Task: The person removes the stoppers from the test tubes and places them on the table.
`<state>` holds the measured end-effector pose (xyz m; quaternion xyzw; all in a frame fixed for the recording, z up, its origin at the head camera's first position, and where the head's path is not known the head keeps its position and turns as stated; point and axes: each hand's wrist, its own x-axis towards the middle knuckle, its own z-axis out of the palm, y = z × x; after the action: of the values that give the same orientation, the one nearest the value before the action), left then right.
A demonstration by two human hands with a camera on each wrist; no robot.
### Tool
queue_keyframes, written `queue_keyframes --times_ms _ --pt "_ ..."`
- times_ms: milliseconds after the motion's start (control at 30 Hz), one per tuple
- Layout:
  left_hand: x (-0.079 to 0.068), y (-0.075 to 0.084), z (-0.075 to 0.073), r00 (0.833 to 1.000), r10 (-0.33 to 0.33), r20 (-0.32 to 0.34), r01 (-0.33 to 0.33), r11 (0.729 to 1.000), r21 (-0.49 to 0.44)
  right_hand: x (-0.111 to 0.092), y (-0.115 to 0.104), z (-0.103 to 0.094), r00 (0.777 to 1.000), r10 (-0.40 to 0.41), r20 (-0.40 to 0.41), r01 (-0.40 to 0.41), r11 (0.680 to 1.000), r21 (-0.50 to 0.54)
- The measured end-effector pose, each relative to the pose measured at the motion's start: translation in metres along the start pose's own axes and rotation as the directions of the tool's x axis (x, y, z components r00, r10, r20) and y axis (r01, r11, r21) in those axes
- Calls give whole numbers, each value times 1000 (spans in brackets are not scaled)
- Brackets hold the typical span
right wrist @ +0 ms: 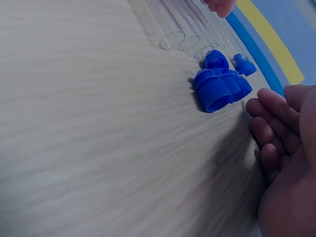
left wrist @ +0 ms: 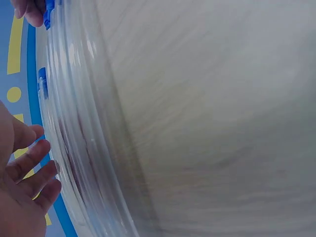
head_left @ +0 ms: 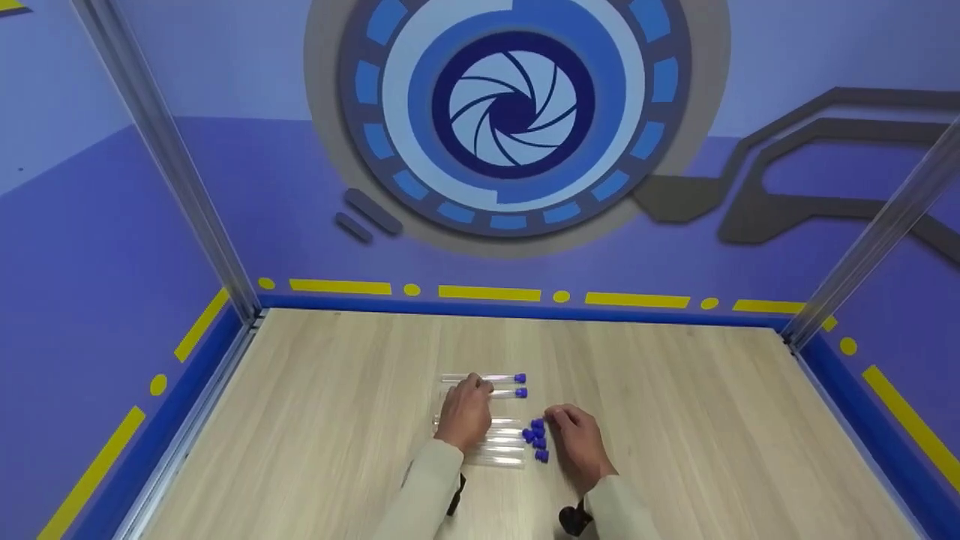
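Observation:
Two clear test tubes (head_left: 491,393) with blue caps lie sideways at the far end of a row. Several uncapped test tubes (head_left: 504,451) lie nearer to me, parallel, their open ends to the right. My left hand (head_left: 466,412) is over the row, its fingertips at the nearer capped tube; in the left wrist view the fingers (left wrist: 32,163) are spread and bent loosely beside the tubes. Several loose blue caps (head_left: 537,435) lie clustered by the open ends. Right of them is my right hand (head_left: 581,439), fingers loosely bent, with nothing visible in them in the right wrist view.
A light wood-grain tabletop (head_left: 697,420) lies under everything. Blue-purple walls (head_left: 300,225) with yellow markings enclose it at the back and sides. Metal posts (head_left: 180,172) stand at the back corners. Dark straps circle both wrists.

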<state>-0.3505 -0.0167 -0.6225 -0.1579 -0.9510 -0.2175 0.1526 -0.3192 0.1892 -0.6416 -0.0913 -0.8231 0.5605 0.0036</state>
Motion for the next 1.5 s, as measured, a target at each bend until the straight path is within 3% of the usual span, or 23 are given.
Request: queue_keyframes --times_ms 200,533,767,967,1267,1500 --pt "-9 -3 2 1000 -21 4 20 998 54 -1 2 3 1000 -13 7 13 1000 27" --pt "-12 -3 -5 995 -96 33 94 994 59 -3 1 6 999 -22 39 19 997 78" --pt "-13 -7 -6 998 -57 -7 57 998 9 -3 1 7 1000 20 8 -21 997 75" --pt "-15 -6 -11 999 -32 19 32 999 -7 -4 -1 4 998 66 -6 -65 996 60" --pt "-18 2 -21 999 13 32 -13 1000 -23 -6 -10 -6 998 45 -32 -42 995 90" --pt "-19 7 -25 999 24 39 -21 998 -56 -7 -22 -10 1000 27 4 -27 997 70"
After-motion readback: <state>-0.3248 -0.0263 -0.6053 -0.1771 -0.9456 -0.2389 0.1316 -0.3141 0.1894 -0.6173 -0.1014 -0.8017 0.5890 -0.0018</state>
